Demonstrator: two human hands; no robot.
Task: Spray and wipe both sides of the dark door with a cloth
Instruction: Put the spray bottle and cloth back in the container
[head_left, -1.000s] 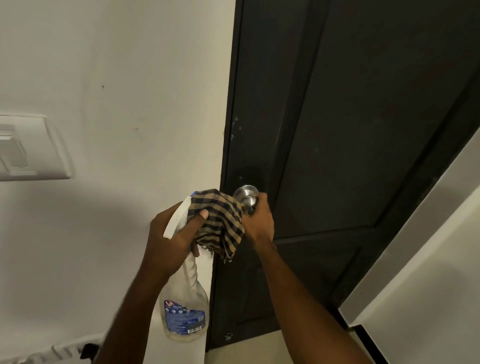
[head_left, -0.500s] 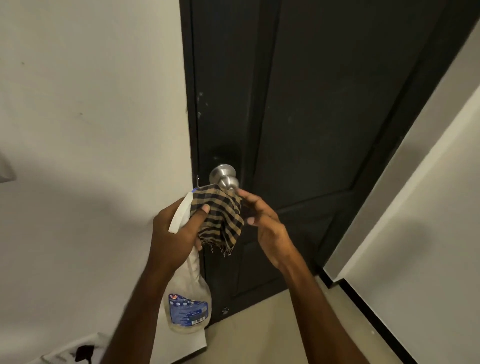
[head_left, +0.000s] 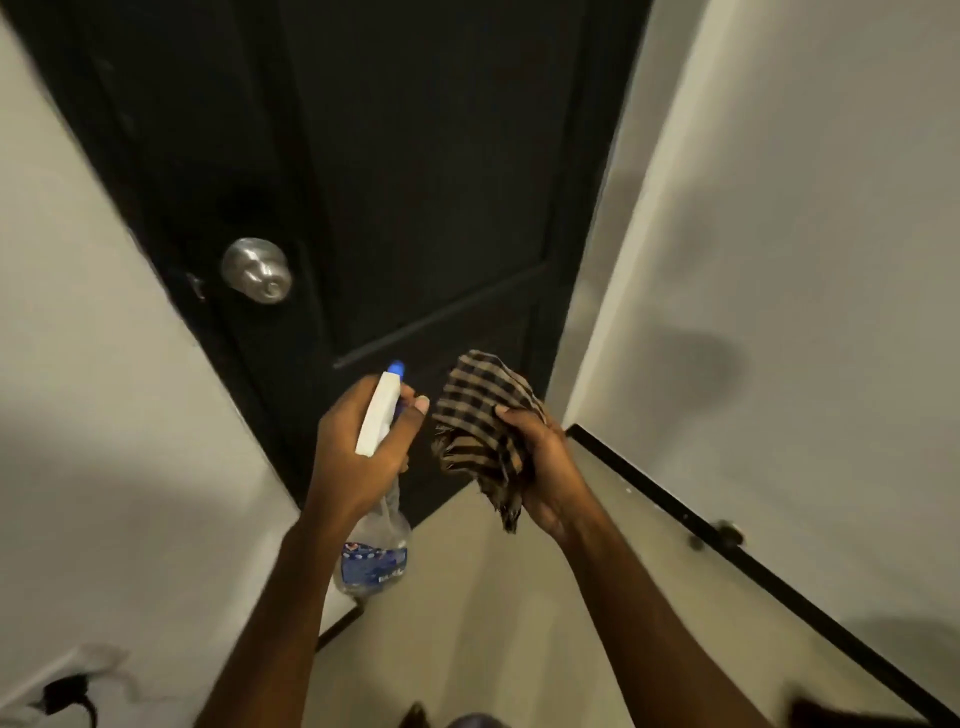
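Narrow corner of a room: pale floor (head_left: 493, 597) underfoot, a white wall on the left (head_left: 78, 364) and another on the right (head_left: 805, 208), w/ a black skirting strip (head_left: 727, 540) along the foot of the right one. The dark door (head_left: 415, 182) stands between the 2 walls and fills the upper middle of the view; it is panelled, matt, and blurred toward its top. Counted: 1 door, 1 round metal knob (head_left: 256, 270) near its left edge, 1 spray bottle (head_left: 376, 561), 1 cloth (head_left: 483, 431), 2 hands. A small dark lump (head_left: 719, 535) sits on the skirting strip, too blurred to tell what it is, and a black plug w/ cable (head_left: 65, 693) shows low on the left wall. The left hand (head_left: 358, 452) is wrapped round the bottle's neck just under the white trigger head, fingers curled to the front; the blue nozzle tip points up toward the door's lower panel, and the clear body w/ its blue label hangs below the wrist. The right hand (head_left: 550, 467) grips the tan-and-black checked cloth, bunched up, thumb pressed on top, frayed edge hanging below the palm. Bottle and cloth are side by side, near each other but apart, both in front of the door's lower panel, well below and right of the knob.
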